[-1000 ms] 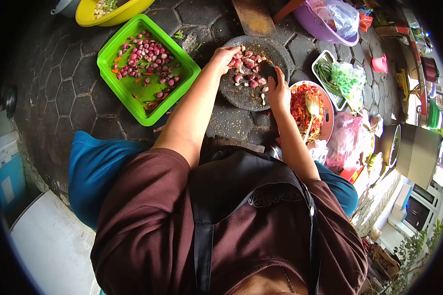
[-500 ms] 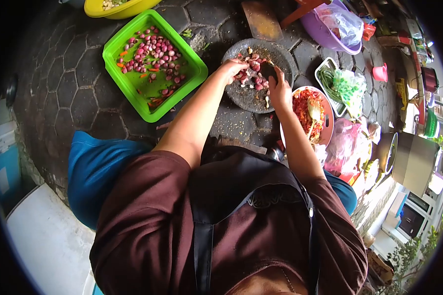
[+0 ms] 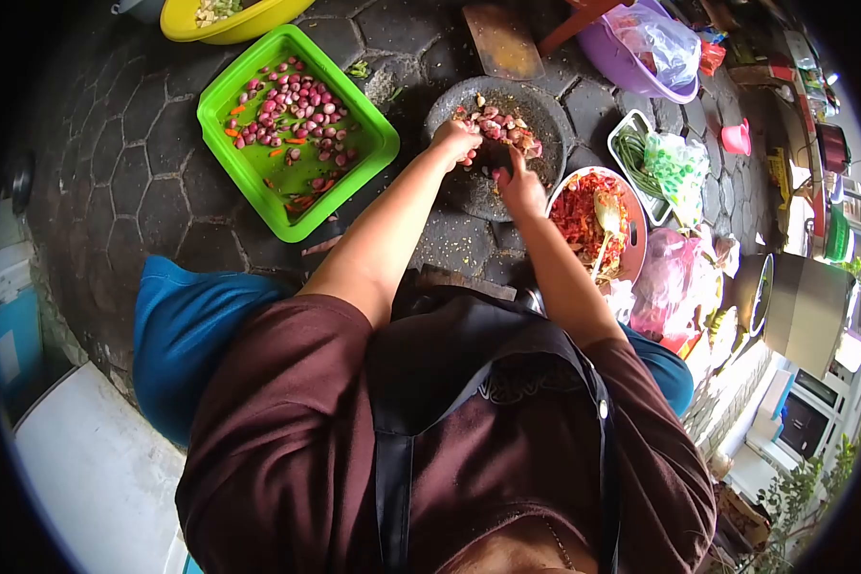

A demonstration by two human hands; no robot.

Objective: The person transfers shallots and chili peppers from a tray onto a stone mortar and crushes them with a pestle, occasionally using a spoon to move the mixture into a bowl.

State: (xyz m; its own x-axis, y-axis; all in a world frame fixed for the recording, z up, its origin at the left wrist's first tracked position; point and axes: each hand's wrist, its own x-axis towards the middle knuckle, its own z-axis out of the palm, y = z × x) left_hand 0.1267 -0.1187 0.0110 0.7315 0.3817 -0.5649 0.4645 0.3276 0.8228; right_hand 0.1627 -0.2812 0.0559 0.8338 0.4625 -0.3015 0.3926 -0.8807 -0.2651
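Note:
A round grey stone mortar (image 3: 442, 196) rests on the paving in front of me, with peeled shallots (image 3: 493, 124) and crumbs of spice in it. My left hand (image 3: 457, 141) reaches over its left side, fingers closed around a few shallots. At the lower right of the bowl is my right hand (image 3: 523, 189), its fingers curled. A dark shape lies against those fingers; whether it is an object or shadow I cannot make out. Left of the mortar, a green tray (image 3: 388, 143) holds many small shallots and several orange chillies.
Close by my right forearm stands a pink bowl (image 3: 635, 251) of chopped red chillies with a spoon (image 3: 607, 215). Beyond it are a white tray (image 3: 619, 143) of green beans, plastic bags (image 3: 668, 277) and a purple tub (image 3: 598, 48). A brown board (image 3: 502, 43) lies behind the mortar.
Both hands have shifted within the mortar: the left slightly downward, the right leftward and down with its fingers more curled. Shallots have moved toward the mortar's upper right.

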